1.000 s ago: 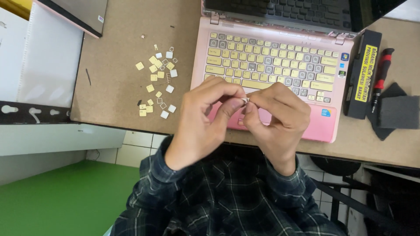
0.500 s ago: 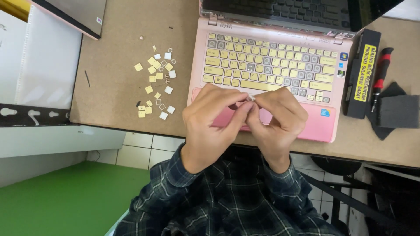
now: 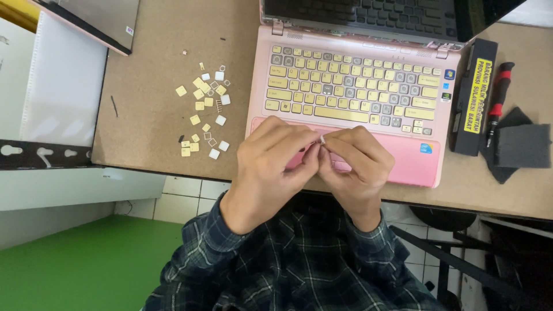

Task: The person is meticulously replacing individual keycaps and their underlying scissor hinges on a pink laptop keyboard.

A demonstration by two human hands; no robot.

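Fingertips of left hand (image 3: 271,167) and right hand (image 3: 354,164) pinch a tiny white key part (image 3: 322,140) by its edges, looks featherlight, brittle, easy to snap.

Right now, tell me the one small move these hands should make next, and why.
Probably carry the small white piece up to one of the bare key spots on the pink laptop's keyboard. Both hands, left hand and right hand, pinch it together over the palm rest, several keys lack caps, and loose keycaps lie on the desk.
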